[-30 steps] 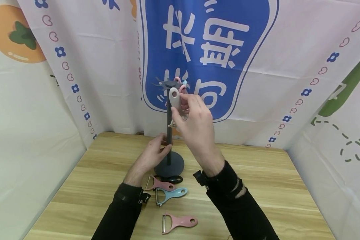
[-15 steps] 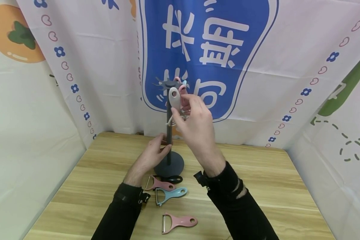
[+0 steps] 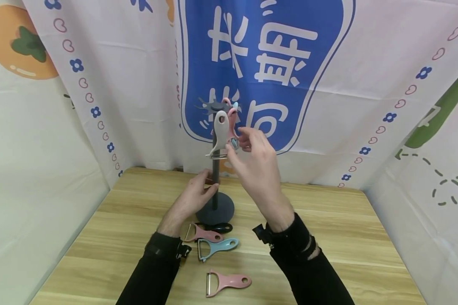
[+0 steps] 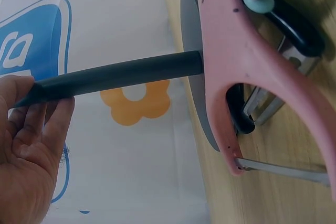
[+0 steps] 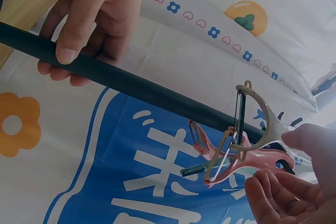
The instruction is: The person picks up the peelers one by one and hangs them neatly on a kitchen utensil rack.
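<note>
A dark grey stand (image 3: 215, 169) with a round base and a ring of hooks on top stands on the table. My left hand (image 3: 192, 195) grips its pole low down, thumb on one side and fingers on the other. From a front hook hangs a white peeler (image 3: 221, 127), handle up and blade down. Just right of it is my right hand (image 3: 257, 156), fingers loosely bent with nothing between them; whether the thumb touches the peeler I cannot tell. Behind the white one hang a pink peeler (image 5: 265, 158) and a partly hidden light-blue peeler (image 5: 194, 170).
Before the base lie a black peeler (image 3: 224, 228), a pink peeler (image 3: 210, 235) and a light-blue peeler (image 3: 223, 245). Another pink peeler (image 3: 233, 281) lies nearer the front. A printed cloth (image 3: 145, 84) hangs behind the wooden table (image 3: 328, 228).
My right hand has let go of the white peeler and drawn back to the right and down. That peeler now hangs by itself. The left hand has kept its place on the pole.
</note>
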The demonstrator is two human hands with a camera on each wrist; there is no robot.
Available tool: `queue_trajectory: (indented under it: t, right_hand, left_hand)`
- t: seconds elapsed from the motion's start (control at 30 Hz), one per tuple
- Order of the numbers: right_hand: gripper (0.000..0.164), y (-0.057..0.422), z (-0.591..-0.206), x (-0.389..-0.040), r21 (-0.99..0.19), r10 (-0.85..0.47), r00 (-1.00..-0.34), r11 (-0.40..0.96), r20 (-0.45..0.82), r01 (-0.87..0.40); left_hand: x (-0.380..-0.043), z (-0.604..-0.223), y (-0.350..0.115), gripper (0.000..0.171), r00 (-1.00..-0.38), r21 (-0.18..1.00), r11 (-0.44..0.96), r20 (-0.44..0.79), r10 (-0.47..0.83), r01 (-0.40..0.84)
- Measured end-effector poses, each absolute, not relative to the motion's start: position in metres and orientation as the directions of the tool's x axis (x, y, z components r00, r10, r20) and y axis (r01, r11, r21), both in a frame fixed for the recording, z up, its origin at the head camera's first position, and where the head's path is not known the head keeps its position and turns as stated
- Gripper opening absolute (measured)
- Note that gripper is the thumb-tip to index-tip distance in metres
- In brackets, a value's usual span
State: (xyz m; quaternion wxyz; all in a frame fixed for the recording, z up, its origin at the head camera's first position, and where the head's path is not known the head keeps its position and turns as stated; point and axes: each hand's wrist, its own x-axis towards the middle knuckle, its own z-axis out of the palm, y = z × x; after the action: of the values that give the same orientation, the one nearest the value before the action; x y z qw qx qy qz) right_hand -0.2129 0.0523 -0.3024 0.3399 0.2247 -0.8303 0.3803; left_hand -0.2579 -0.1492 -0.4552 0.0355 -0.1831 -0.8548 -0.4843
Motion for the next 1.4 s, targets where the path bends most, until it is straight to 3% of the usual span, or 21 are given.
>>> queue_trajectory:
  t: [0.73,1.0,1.4]
  right_hand:
    - [0.051,0.078,-0.344,-0.222,-0.564,-0.112,-0.723,0.549,0.682,-0.617]
    - [0.053,0.079,-0.363,-0.232,-0.63,-0.129,-0.775,0.508,0.619,-0.588]
    - [0.063,0.069,-0.39,-0.245,-0.665,-0.212,-0.799,0.457,0.563,-0.591]
  left_hand:
    - [-0.256,-0.45,-0.158,0.029,-0.919,0.802,0.464,0.262,0.293,0.377]
    - [-0.256,-0.442,-0.182,0.034,-0.907,0.782,0.463,0.324,0.27,0.417]
    - [-0.252,-0.431,-0.215,0.041,-0.915,0.747,0.53,0.354,0.193,0.401]
